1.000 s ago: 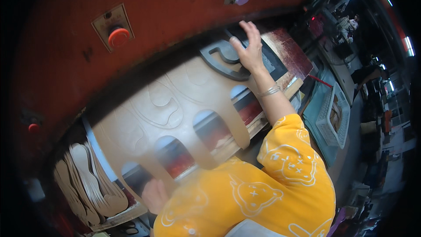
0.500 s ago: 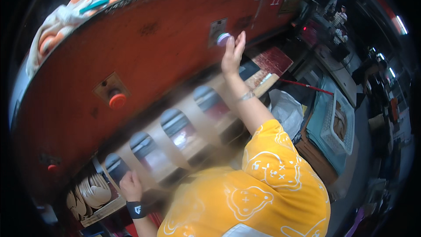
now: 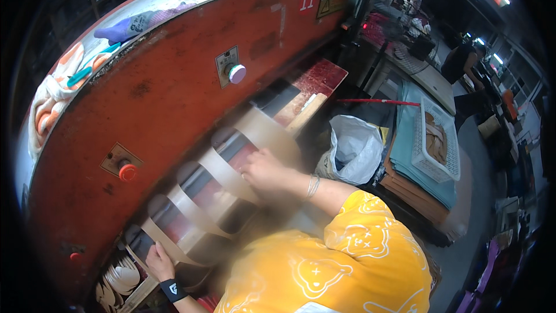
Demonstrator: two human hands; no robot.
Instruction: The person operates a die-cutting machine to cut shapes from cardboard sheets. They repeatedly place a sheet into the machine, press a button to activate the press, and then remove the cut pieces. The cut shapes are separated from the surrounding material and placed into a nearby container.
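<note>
A tan sheet (image 3: 194,211) with a row of large rounded cut-outs stretches in front of me along the red press (image 3: 168,75), blurred by motion. Its left end is in my left hand (image 3: 159,262), fingers closed at the edge. My right hand (image 3: 266,171) is closed on a strip between cut-outs toward the sheet's right part; its fingertips are partly blurred. On the press face above are a pale-capped push button (image 3: 236,73) and a red mushroom button (image 3: 127,171). Neither hand touches them.
Cut tan pieces (image 3: 123,278) lie stacked at lower left. A worn red board (image 3: 321,77) lies right of the sheet. Farther right stand an open white sack (image 3: 353,145) and a white basket (image 3: 449,165) on stacked blue-green sheets (image 3: 405,145). Other people are in the background.
My right hand has come down from beside the pale-capped button onto the sheet. My left hand stays at the sheet's left end. The view has shifted to the right.
</note>
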